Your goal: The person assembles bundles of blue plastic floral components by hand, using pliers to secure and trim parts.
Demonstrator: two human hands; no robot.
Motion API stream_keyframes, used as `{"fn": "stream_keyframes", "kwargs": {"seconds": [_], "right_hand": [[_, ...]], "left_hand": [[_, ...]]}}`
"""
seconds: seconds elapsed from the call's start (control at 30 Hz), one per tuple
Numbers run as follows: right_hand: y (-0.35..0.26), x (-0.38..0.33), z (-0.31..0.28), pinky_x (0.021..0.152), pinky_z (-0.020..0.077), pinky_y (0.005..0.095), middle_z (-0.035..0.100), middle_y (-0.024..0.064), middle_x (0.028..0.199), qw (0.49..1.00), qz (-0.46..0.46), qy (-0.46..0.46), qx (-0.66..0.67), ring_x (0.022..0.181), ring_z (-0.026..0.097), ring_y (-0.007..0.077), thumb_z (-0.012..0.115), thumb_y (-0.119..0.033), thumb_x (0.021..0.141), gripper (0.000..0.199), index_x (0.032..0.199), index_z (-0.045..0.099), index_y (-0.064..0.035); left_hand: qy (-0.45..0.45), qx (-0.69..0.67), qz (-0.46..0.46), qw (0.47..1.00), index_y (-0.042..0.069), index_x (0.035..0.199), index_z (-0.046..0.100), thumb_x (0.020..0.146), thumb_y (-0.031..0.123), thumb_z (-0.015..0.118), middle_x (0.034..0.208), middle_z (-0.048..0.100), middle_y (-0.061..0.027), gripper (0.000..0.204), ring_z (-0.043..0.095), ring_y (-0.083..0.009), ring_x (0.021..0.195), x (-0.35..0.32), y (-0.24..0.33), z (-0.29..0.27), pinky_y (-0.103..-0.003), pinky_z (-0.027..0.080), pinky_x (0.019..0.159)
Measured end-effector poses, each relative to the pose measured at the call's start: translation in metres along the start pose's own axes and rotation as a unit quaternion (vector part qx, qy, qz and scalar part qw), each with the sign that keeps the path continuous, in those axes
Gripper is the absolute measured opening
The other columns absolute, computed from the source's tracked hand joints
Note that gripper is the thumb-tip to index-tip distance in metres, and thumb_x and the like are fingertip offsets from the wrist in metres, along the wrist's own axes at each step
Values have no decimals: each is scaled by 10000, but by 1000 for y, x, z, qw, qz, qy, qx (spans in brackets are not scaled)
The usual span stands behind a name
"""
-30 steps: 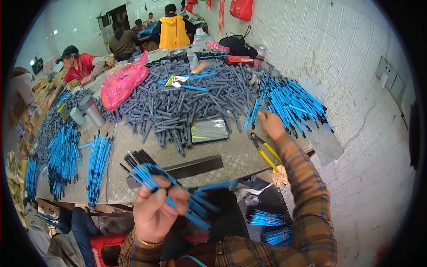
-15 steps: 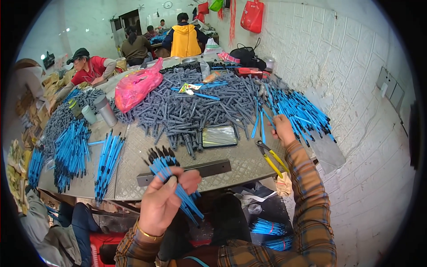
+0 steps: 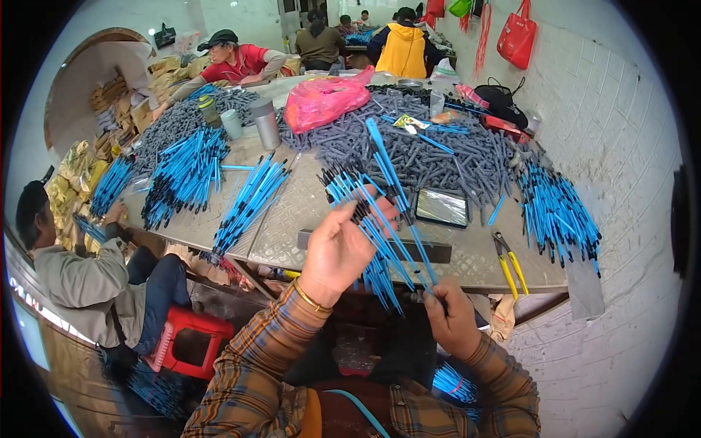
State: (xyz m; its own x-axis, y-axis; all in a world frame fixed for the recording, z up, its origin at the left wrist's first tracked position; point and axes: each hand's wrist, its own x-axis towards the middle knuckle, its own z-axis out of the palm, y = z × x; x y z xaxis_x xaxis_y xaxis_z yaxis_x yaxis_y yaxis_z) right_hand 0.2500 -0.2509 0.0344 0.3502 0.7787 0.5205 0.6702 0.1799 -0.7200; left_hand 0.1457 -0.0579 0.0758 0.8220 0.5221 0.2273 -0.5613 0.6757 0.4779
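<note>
My left hand [image 3: 337, 247] is raised over the table's near edge, its fingers curled round a bunch of thin blue rods [image 3: 380, 281] with black ends. The bunch slants, its lower tips hanging past the edge. To its right, my right hand [image 3: 454, 321] pinches the lower end of a few longer blue rods [image 3: 391, 168], which lean up across the left fingertips. Whether these touch the bunch I cannot tell. Behind both hands spreads a big heap of grey tubular parts [image 3: 467, 166]. Yellow-handled cutting pliers [image 3: 509, 266] lie right of my right hand.
More blue rods lie in piles at the right [image 3: 561, 219] and left [image 3: 186, 175]. A dark metal bar [image 3: 431, 252], a shallow tray [image 3: 442, 207], a steel flask [image 3: 264, 124] and a pink bag [image 3: 325, 102] are on the table. A co-worker [image 3: 84, 274] sits at the left.
My right hand has come from the right-hand pile to beside my left hand, bringing blue rods. My left hand has risen with its bunch. The view has swung left.
</note>
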Motion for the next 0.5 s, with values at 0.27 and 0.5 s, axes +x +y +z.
{"fn": "stream_keyframes", "kwargs": {"seconds": [0.27, 0.5], "right_hand": [[-3, -12, 17, 596, 453, 338, 551, 145, 840, 995, -74, -15, -60, 663, 558, 303, 573, -53, 805, 110, 889, 506, -34], [3, -14, 6, 614, 471, 374, 572, 153, 858, 994, -37, 24, -102, 698, 584, 342, 569, -84, 815, 170, 968, 511, -43]], "left_hand": [[126, 244, 122, 954, 44, 1025, 530, 850, 141, 586, 858, 612, -120, 208, 603, -210, 757, -15, -3, 9, -313, 494, 687], [120, 345, 202, 909, 50, 941, 539, 873, 106, 554, 694, 585, -49, 89, 569, -141, 624, -14, -8, 12, -272, 477, 603]]}}
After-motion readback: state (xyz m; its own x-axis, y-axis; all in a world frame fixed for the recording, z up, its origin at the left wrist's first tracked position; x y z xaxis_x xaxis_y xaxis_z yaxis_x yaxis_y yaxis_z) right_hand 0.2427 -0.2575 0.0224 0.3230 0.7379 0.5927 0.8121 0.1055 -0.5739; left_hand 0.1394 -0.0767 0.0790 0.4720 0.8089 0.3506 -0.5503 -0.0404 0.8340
